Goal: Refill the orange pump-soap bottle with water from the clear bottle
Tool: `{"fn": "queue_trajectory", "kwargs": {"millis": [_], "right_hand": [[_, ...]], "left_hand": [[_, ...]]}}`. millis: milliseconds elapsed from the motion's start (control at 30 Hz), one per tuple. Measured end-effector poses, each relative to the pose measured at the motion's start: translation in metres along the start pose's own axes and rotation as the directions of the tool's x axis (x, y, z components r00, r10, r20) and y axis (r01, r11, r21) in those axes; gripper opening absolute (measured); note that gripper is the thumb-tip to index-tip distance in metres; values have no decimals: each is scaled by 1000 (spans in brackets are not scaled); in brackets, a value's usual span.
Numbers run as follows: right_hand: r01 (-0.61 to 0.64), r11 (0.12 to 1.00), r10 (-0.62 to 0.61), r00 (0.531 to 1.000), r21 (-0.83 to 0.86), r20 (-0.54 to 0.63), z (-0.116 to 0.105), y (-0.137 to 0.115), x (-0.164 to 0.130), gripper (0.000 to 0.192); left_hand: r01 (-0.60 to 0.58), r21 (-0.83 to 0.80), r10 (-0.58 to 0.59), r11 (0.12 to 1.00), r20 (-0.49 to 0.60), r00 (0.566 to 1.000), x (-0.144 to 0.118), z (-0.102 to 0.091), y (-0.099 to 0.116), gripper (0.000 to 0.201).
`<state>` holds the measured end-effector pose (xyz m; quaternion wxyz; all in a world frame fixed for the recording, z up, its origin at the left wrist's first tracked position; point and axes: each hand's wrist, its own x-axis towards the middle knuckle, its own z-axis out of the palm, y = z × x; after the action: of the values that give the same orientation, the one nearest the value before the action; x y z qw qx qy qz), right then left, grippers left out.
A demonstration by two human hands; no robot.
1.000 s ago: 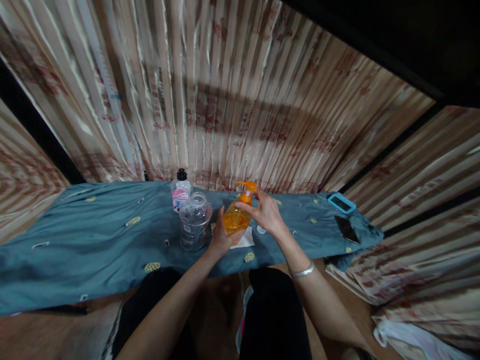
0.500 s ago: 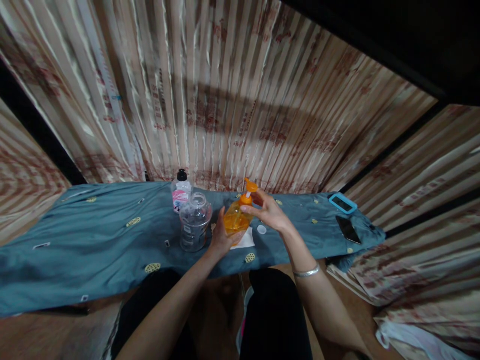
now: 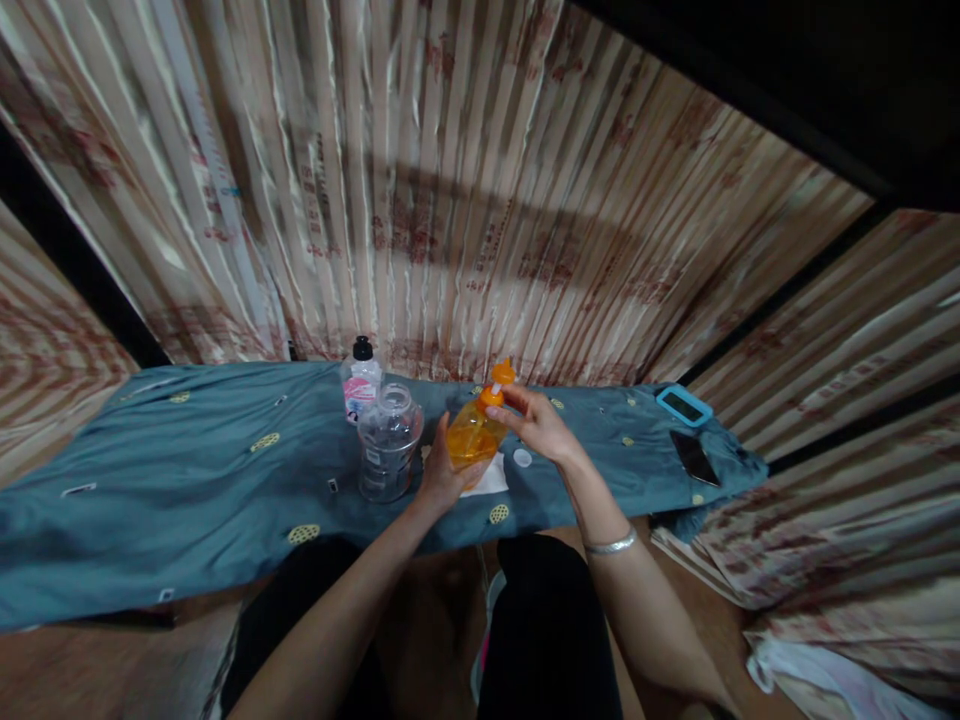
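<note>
A clear pump bottle [image 3: 474, 436] with orange liquid is tilted between my hands, its orange pump head [image 3: 503, 372] at the upper right. My left hand [image 3: 444, 476] is wrapped round the lower body of the bottle. At the neck, the fingers of my right hand [image 3: 537, 420] pinch the orange collar [image 3: 491, 397]. Below the bottle, a white paper or tissue [image 3: 491, 478] lies on the cloth, partly hidden by my left hand. Just left of my left hand stands a clear plastic jar [image 3: 388, 450] without a lid.
Behind the jar stands a clear bottle with a black cap and pink label [image 3: 362, 388]. A white disc [image 3: 523, 458] lies right of the paper. A blue-framed device [image 3: 684, 405] and a dark phone [image 3: 694, 457] rest at the right end of the blue cloth [image 3: 195, 480]. Pleated curtains [image 3: 450, 200] hang close behind.
The orange pump head has turned, so its spout points a different way. My right fingers have shifted slightly at the collar; my left hand keeps its hold on the bottle.
</note>
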<state>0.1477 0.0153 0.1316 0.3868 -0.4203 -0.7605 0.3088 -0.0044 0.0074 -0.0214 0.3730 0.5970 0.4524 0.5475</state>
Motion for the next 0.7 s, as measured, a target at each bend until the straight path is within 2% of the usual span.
{"fn": "queue_trajectory", "kwargs": {"millis": [67, 133, 200, 267, 333, 433, 467, 533, 633, 700], "right_hand": [[-58, 996, 50, 992, -65, -118, 5, -2, -1, 43], [-139, 982, 102, 961, -128, -258, 12, -8, -3, 46], [-186, 971, 129, 937, -151, -326, 16, -13, -5, 48], [-156, 980, 116, 952, -123, -285, 15, -14, -5, 52], [-80, 995, 69, 983, -58, -167, 10, -12, -5, 53], [-13, 1000, 14, 999, 15, -43, 5, -6, -3, 44], [-19, 1000, 20, 998, 11, -60, 6, -5, -2, 42], [-70, 997, 63, 982, -34, -176, 11, -6, -2, 39], [-178, 978, 130, 926, -107, -354, 19, -10, -5, 41], [-187, 977, 138, 925, -107, -355, 20, -12, -6, 47]], "left_hand": [[-2, -6, 2, 1000, -4, 1000, 0, 1, 0, 100], [13, -8, -13, 1000, -6, 1000, 0, 1, 1, 101], [29, -14, -29, 999, -2, 1000, 0, 1, 2, 102], [24, -15, -24, 1000, -3, 1000, 0, 0, 2, 102], [0, -7, 0, 1000, -3, 1000, -1, 0, 1, 101], [-37, 9, 37, 999, -15, 999, 0, 0, 0, 99], [-38, 11, 38, 999, -19, 999, 0, 0, 0, 99], [-27, 10, 28, 1000, -25, 999, 0, 1, 0, 100], [-25, 1, 25, 1000, -22, 999, 0, 0, 2, 98], [-22, 3, 22, 1000, -10, 1000, 0, -1, 4, 97]]}}
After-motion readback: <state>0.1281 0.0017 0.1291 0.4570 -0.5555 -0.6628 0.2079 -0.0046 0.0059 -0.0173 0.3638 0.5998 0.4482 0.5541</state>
